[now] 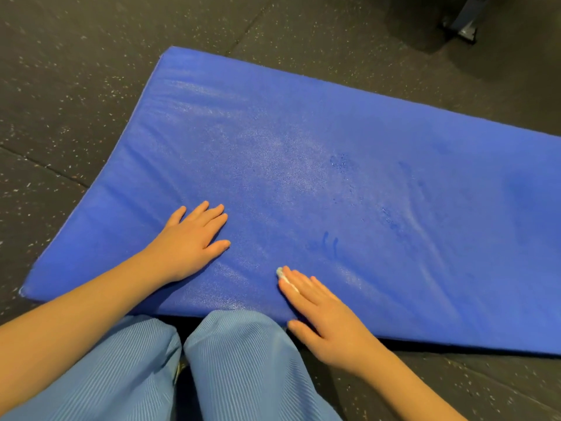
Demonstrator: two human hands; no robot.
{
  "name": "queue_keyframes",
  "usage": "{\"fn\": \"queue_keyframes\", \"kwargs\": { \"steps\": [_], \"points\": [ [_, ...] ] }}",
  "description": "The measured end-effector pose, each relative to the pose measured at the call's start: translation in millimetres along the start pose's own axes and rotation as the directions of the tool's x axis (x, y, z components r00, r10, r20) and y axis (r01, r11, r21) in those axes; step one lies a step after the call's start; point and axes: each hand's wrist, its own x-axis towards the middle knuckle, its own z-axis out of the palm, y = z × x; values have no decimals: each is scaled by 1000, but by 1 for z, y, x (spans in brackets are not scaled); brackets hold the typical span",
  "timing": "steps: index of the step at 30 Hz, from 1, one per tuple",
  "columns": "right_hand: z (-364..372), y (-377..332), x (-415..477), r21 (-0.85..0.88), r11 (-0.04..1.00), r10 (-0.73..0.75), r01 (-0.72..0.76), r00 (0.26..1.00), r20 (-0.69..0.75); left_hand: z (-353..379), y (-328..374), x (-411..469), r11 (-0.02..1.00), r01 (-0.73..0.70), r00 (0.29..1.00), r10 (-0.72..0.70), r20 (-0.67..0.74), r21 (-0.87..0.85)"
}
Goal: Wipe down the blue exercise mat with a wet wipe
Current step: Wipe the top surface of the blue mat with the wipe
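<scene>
Your right hand [324, 317] lies flat, straight fingers pressing the wipe [283, 276] onto the mat [334, 147] near its front edge, left hand [191, 241] flat beside it; the mat's length runs off rightward, on the wiping hand's side.

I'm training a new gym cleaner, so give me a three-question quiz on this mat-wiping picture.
1. True or false: the left hand lies flat on the blue mat.
2. Multiple choice: the wipe is (A) under the fingers of the right hand, (B) gripped in the left hand, (C) draped over a knee.
3. Fill in: the mat lies on a dark speckled ____.
Key: 1 true; 2 A; 3 floor.
</scene>
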Motion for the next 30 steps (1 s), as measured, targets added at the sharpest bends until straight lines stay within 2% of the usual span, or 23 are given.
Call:
{"fn": "queue_keyframes", "kwargs": {
  "steps": [4, 10, 14, 16, 20, 26, 30],
  "points": [
    [10, 23, -14, -233, 972, -56, 29, 992, -113, -6, 2, -7, 997, -48, 998, 50, 34, -66],
    [14, 27, -4, -308, 949, -156, 74, 955, -252, -22, 8, -23, 983, -174, 962, 182, 203, -56],
    [1, 20, 15, -320, 944, -189, 84, 931, -312, -30, 1, -31, 974, -211, 945, 181, 272, 86],
    [-10, 18, 28, -298, 951, -180, 79, 926, -332, -32, -5, -31, 966, -201, 961, 162, 222, 165],
    [-34, 7, 56, -279, 955, -210, 102, 895, -394, -42, -16, -24, 962, -125, 991, 132, -11, 244],
    [-42, -31, 95, -282, 933, -328, 223, 849, -414, -64, -57, -56, 992, -101, 983, 111, -148, 75],
    [-15, -65, 120, -230, 911, -407, 343, 843, -352, -46, -101, -97, 1000, -13, 984, 14, -176, 5]
  ]
}}
